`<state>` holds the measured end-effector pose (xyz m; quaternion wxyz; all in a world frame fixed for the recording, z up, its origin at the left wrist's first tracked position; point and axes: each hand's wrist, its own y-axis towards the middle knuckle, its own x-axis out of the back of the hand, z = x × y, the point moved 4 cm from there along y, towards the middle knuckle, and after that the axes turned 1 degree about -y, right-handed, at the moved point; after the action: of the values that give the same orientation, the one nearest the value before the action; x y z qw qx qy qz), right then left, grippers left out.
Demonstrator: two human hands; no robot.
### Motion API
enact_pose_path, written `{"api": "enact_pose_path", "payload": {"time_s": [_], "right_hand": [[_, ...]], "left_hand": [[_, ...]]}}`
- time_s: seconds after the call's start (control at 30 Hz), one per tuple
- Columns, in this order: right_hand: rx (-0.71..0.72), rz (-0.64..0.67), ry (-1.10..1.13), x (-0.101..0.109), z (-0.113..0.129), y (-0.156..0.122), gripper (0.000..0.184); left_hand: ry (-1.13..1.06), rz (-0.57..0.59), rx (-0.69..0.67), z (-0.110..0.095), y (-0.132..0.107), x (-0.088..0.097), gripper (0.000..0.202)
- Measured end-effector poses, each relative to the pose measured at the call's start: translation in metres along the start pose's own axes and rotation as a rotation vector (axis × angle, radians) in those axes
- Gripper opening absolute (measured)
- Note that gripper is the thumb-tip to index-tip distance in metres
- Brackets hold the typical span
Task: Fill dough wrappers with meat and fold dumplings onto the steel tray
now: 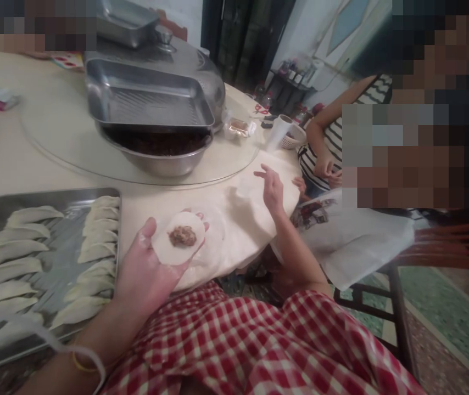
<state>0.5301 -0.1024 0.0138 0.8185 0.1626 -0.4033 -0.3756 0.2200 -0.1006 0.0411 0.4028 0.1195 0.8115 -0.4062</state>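
Observation:
My left hand (148, 274) is held palm up beside the tray, its thumb out to the side. Across its palm and fingers lies a round white dumpling wrapper (164, 244), flat and unfolded, with a mound of minced filling (182, 236) in the middle. My right hand (273, 189) is raised over the table edge, fingers apart, with nothing seen in it. To the left of my left hand, a metal tray (63, 247) bears two rows of folded dumplings (20, 253).
On the glass turntable (67, 159) stands a metal bowl (162, 162) of dark contents, under a tilted steel pan (148, 99). A large domed lid (185, 60) is behind. A paper roll (279, 133) and basket (294, 137) stand right, near a person in a striped shirt (329, 131).

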Motion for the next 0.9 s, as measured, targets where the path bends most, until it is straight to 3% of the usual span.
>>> {"api": "enact_pose_path", "payload": {"time_s": [0.07, 0.17, 0.3, 0.47, 0.6, 0.73, 0.9], "right_hand": [[-0.011, -0.067, 0.268, 0.006, 0.023, -0.015, 0.057], [0.105, 0.099, 0.437, -0.001, 0.07, -0.046, 0.052], [0.479, 0.314, 0.393, -0.018, 0.121, -0.077, 0.049], [0.779, 0.37, 0.168, -0.034, 0.129, -0.086, 0.058], [0.883, 0.357, 0.099, -0.03, 0.127, -0.102, 0.053], [1.036, 0.267, 0.106, -0.019, 0.143, -0.123, 0.048], [1.118, 0.198, 0.022, -0.019, 0.162, -0.133, 0.044]], "left_hand": [[-0.027, 0.01, 0.02, 0.0, 0.002, 0.0, 0.048], [-0.033, 0.084, 0.04, 0.0, 0.004, 0.0, 0.054], [-0.043, 0.171, 0.001, -0.004, 0.005, 0.0, 0.059], [-0.105, 0.232, -0.016, -0.012, 0.007, 0.002, 0.059], [-0.123, 0.294, -0.03, -0.018, 0.007, 0.003, 0.062], [-0.115, 0.325, -0.032, -0.018, 0.005, 0.002, 0.066], [-0.035, 0.355, -0.01, -0.014, -0.002, 0.0, 0.065]]}}
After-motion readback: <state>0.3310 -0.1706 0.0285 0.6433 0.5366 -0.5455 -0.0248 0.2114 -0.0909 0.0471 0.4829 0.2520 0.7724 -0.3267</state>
